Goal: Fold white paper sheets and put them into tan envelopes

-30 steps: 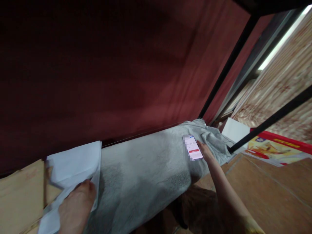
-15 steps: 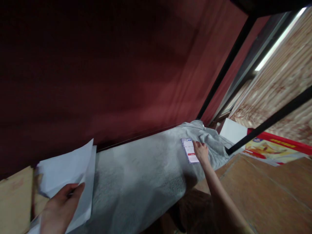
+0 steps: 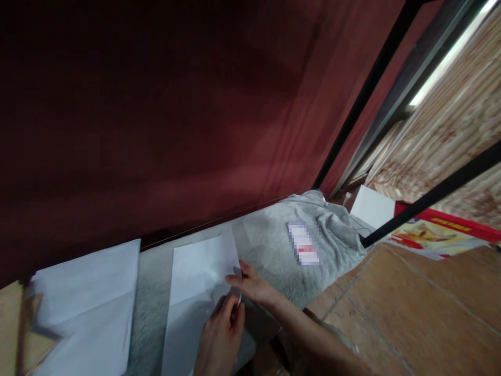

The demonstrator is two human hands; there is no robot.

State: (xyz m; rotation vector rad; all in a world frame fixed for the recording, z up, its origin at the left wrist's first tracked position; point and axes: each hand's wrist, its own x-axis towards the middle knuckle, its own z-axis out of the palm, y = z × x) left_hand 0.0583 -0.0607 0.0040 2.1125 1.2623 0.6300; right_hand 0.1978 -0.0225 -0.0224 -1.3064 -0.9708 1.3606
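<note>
A white sheet of paper (image 3: 195, 271) with a crease across it lies over the grey cloth in front of me. My left hand (image 3: 221, 334) is closed on its right edge, near the bottom. Just above, my right hand (image 3: 252, 282) pinches the same edge, with the thumb over the paper and the other fingers partly hidden. To the left rests a stack of white paper (image 3: 90, 297), also creased. On the cloth beyond my right hand is a phone (image 3: 303, 243) with a lit, blurred screen.
Grey cloth (image 3: 270, 230) covers the narrow surface along a dark red panel (image 3: 195, 130). Black metal bars (image 3: 364, 99) rise at the right. A red and yellow printed box (image 3: 434, 230) sits on the tiled floor (image 3: 415, 297). Brown cardboard (image 3: 10, 324) shows at far left.
My left hand has moved right, bringing a sheet off the stack onto the cloth. My right hand has left the phone and come left to the sheet's edge.
</note>
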